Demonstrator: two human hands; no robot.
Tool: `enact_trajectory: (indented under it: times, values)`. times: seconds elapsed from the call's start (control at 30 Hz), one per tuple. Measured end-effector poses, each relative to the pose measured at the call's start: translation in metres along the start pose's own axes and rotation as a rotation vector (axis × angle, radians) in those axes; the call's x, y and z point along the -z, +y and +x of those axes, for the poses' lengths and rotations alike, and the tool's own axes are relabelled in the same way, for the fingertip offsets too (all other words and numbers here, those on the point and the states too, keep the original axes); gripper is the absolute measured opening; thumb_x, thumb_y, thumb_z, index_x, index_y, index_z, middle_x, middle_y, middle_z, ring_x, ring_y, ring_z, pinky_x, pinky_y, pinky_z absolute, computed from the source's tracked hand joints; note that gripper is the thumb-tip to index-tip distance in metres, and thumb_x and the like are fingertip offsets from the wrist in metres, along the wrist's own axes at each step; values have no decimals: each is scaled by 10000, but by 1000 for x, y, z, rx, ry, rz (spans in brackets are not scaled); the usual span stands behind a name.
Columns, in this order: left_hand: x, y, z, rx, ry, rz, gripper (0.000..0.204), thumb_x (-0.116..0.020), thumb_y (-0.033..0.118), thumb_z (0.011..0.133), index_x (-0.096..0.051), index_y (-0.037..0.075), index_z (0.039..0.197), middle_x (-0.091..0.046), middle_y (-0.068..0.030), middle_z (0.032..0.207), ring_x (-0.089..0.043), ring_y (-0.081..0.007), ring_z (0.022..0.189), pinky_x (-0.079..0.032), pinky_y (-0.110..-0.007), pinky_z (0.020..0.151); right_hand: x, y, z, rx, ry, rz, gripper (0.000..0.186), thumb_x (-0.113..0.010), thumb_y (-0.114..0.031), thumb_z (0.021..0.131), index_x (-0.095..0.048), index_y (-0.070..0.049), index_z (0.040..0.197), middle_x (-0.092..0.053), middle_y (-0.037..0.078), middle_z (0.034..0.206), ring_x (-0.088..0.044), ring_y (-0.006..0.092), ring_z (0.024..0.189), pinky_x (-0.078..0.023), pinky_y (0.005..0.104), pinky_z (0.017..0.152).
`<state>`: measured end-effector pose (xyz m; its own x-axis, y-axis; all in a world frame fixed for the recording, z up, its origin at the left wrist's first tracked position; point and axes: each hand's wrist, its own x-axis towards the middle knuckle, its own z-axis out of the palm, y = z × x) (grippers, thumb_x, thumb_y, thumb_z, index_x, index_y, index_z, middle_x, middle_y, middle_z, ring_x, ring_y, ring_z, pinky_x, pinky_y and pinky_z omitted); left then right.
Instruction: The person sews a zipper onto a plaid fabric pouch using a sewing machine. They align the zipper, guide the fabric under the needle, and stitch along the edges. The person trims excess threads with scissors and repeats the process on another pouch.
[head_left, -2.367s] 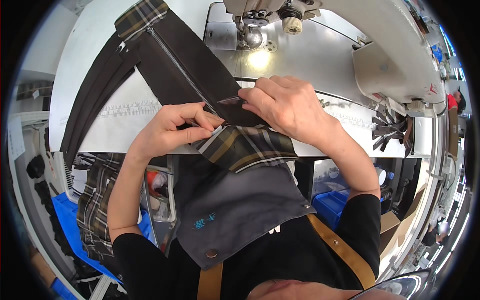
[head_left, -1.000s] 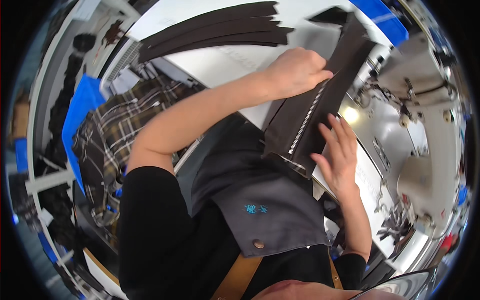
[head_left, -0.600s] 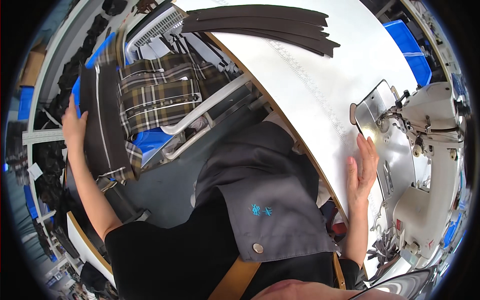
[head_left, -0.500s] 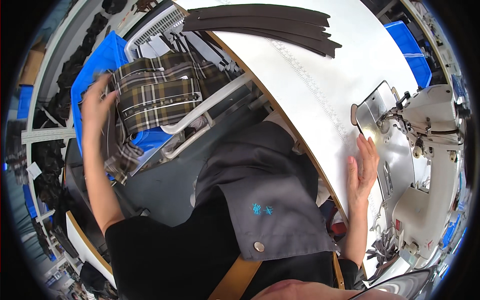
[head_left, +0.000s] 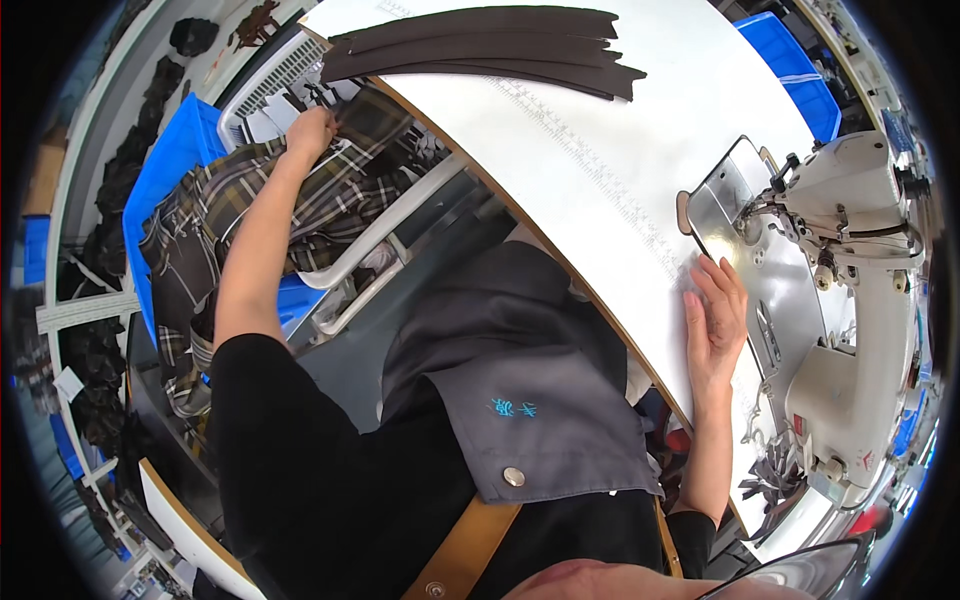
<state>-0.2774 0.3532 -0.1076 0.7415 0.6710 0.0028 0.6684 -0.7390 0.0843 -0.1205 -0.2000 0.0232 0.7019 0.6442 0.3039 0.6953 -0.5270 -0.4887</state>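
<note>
My left hand [head_left: 312,136] reaches to the far end of a pile of plaid fabric pieces [head_left: 235,205] in dark brown, olive and white. Its fingers are closed on the edge of one plaid piece, beside the table's edge. The fabric spills over a blue bin [head_left: 150,215] and hangs down at the near side. My right hand [head_left: 718,315] lies on the white table [head_left: 600,210] near the sewing machine [head_left: 850,210], fingers stretched out and holding nothing. A metal plate [head_left: 722,185] of the machine lies just beyond its fingertips.
Several dark brown fabric strips [head_left: 490,45] lie at the table's far end. A white plastic basket [head_left: 275,75] with cut pieces stands beside the bin. Dark scraps [head_left: 775,475] and scissors [head_left: 767,330] lie by the machine. Another blue bin [head_left: 795,80] is at the far right.
My left hand has moved right and away from me across the pile, and its fingers have closed on a plaid piece. The fabric has shifted and bunched. My right hand stays put.
</note>
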Motion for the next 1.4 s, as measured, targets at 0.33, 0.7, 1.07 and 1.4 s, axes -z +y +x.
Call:
enact_trajectory:
  times: [0.33, 0.7, 1.07, 1.4]
  values:
    - [130, -29, -61, 88, 457, -940, 214, -625, 167, 883, -622, 23, 1042, -655, -5, 895, -577, -59, 826, -434, -207, 735, 4, 2, 0, 4, 21, -9, 207, -619, -60, 825, -663, -28, 1024, -613, 107, 1160, -460, 326, 1217, -368, 402, 999]
    - [162, 47, -77, 24, -212, -1210, 155, -683, 120, 817, -658, 50, 953, -624, 30, 869, -525, -37, 781, -397, -196, 725, 2, 1, -2, 16, 44, 40, 240, -632, -63, 818, -650, -33, 1055, -616, 111, 1150, -475, 319, 1203, -375, 398, 994]
    - [217, 143, -111, -438, -243, -1116, 268, -647, 133, 861, -519, 55, 639, -394, 104, 628, -339, 8, 605, -289, -197, 551, -57, -106, 14, -99, -517, 1142, 467, -586, -225, 892, -493, 22, 1277, -448, 159, 1375, -349, 233, 1329, -259, 359, 1088]
    - [172, 249, -125, -675, -693, -1478, 295, -625, 14, 837, -604, -24, 1128, -657, -42, 999, -581, -48, 892, -456, -186, 752, -22, -77, 69, -296, 296, 1343, 164, -671, -79, 840, -667, 1, 983, -679, 65, 963, -614, 99, 848, -479, 240, 772]
